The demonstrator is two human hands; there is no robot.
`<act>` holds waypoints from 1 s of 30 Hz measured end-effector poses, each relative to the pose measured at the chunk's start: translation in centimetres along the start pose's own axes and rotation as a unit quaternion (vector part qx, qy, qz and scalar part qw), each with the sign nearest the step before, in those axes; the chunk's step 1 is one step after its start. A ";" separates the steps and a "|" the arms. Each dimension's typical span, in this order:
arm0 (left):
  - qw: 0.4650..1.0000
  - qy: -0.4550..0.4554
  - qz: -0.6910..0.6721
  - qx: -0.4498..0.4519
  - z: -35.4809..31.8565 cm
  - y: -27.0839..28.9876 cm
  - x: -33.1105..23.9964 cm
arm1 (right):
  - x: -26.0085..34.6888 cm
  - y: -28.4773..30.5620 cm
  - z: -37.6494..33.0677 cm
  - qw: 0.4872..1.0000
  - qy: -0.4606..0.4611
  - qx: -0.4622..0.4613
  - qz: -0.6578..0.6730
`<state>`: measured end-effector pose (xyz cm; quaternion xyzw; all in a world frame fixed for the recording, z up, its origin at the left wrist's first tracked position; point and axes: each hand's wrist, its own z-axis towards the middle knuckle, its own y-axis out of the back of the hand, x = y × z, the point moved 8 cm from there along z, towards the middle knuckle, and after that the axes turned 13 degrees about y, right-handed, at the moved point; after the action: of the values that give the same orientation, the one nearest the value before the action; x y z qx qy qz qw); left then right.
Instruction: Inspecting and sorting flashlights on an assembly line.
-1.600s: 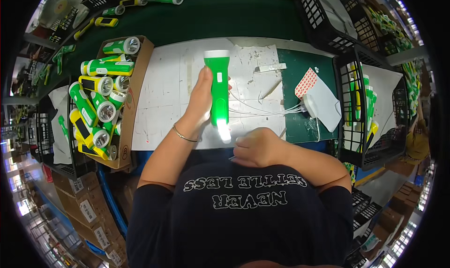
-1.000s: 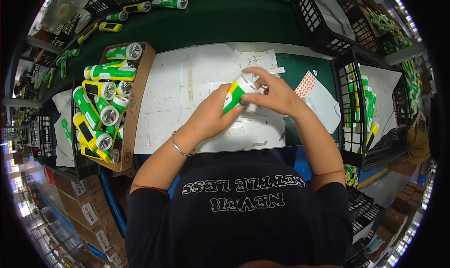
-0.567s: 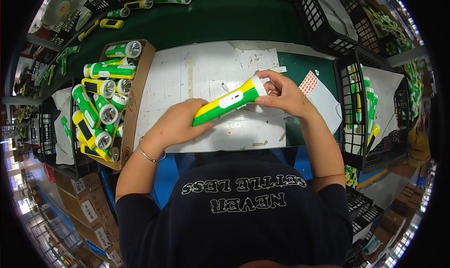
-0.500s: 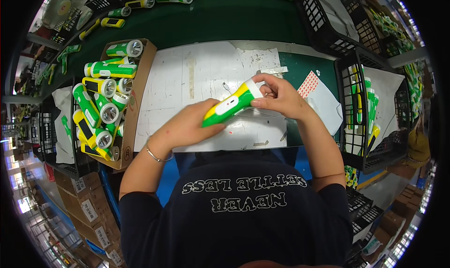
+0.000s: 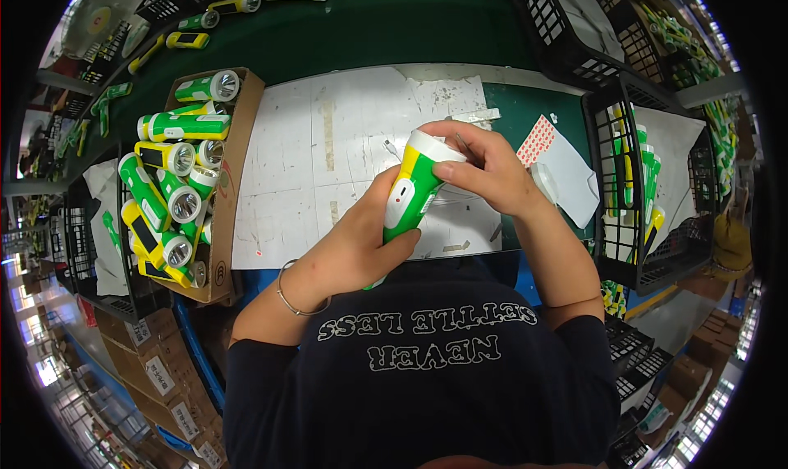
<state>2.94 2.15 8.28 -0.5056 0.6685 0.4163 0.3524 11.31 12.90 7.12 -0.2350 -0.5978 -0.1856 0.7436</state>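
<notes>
A green and yellow flashlight (image 5: pixel 416 192) with a white head slants between my two hands over the table, its head end pointing away from me. My left hand (image 5: pixel 361 243) wraps its body from below, thumb across the green side. At the white head, my right hand (image 5: pixel 488 169) grips with the thumb on the near side and fingers curled over the far rim. A white oval panel with a small dark slot and a red dot faces up. The lens is hidden from this view.
On the left stands a cardboard box (image 5: pixel 240 169) full of flashlights. A black crate (image 5: pixel 628 264) with more flashlights is at the right. Beside my right forearm lies a sheet of red stickers (image 5: pixel 537 139) on white paper. A short cable plug (image 5: pixel 391 147) lies beyond the flashlight.
The flashlight has turned steeper, its tail drawn closer to my body. My left hand has moved right and nearer to me; my right hand stays at the white head.
</notes>
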 end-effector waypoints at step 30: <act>0.912 -0.077 -0.050 -0.399 -13.4 10.1 9.2 | 2.8 -8.8 5.4 0.984 0.116 0.062 -0.116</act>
<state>-9.74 -12.21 7.52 -0.6031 0.3917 0.6678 0.1920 2.68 8.78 11.94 -0.0942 -0.5409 -0.2590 0.7946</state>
